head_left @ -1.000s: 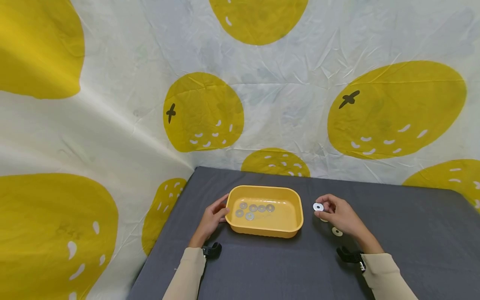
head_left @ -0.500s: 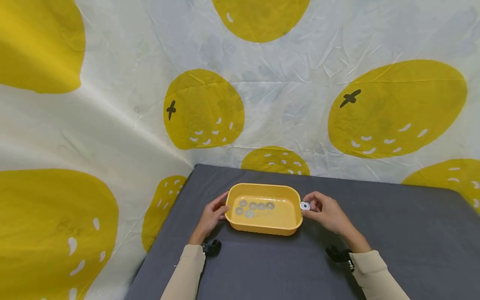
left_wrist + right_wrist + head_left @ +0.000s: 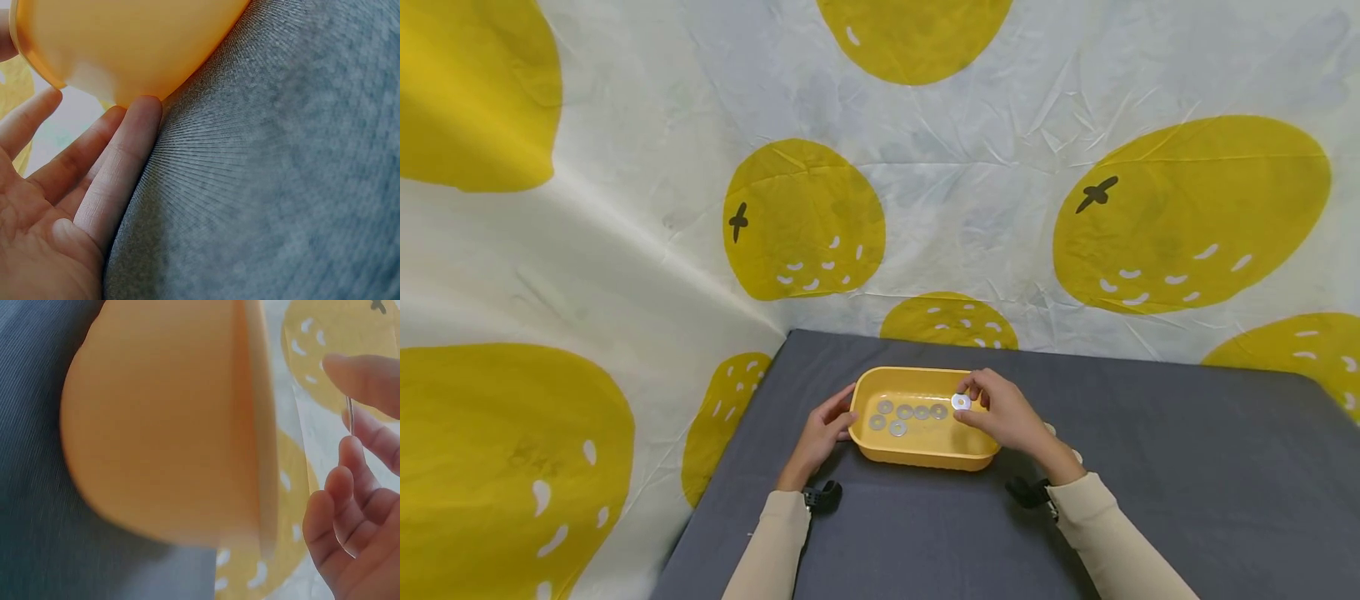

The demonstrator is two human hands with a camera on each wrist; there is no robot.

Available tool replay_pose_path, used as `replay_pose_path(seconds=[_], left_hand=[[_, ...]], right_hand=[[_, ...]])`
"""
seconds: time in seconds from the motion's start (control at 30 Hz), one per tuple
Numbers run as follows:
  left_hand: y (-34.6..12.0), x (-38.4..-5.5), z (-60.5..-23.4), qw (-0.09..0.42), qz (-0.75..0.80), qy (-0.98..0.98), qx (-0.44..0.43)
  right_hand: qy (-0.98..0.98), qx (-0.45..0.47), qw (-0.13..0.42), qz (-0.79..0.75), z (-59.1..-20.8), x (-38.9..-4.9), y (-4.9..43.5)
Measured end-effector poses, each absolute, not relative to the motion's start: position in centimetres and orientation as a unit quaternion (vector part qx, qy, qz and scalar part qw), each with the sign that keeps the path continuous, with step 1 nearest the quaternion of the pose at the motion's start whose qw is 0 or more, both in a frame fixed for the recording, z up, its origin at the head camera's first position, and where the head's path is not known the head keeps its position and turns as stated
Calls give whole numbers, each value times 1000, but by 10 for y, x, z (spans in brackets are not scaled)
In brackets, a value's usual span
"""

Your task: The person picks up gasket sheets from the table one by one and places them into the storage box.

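Observation:
A yellow plastic tray stands on the dark cloth, with several flat metal washers lying in its left and middle part. My left hand holds the tray's left end, thumb at the rim; in the left wrist view its fingers touch the outer wall. Over the tray's right part, my right hand pinches one shiny washer between thumb and fingers. Edge-on, this washer is a thin line in the right wrist view, above the level of the tray's rim.
Behind my right wrist, pale washers show partly on the dark cloth. A white curtain with yellow fruit print hangs behind the table and along its left side. Each wrist wears a black strap.
My right hand has moved left with the pinched washer, from beside the tray, past its right rim, to above its inside. The left hand stays at the tray's left end.

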State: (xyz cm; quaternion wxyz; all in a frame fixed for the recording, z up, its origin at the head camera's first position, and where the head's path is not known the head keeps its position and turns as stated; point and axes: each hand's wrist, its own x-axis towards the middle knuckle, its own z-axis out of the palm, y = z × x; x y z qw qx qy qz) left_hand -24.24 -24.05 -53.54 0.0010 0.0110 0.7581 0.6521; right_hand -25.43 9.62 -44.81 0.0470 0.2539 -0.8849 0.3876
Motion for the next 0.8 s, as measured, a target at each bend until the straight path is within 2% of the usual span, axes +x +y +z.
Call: replay_pose_path(seconds=[0.6,0.8], left_hand=[[-242,-242,-536,1,634,773,23],[-242,-243,-537,2,635,772,18]], right_hand=[[-891,276,17,360,-467,-265,46],[-893,280,-8,352,-473,-267,37]])
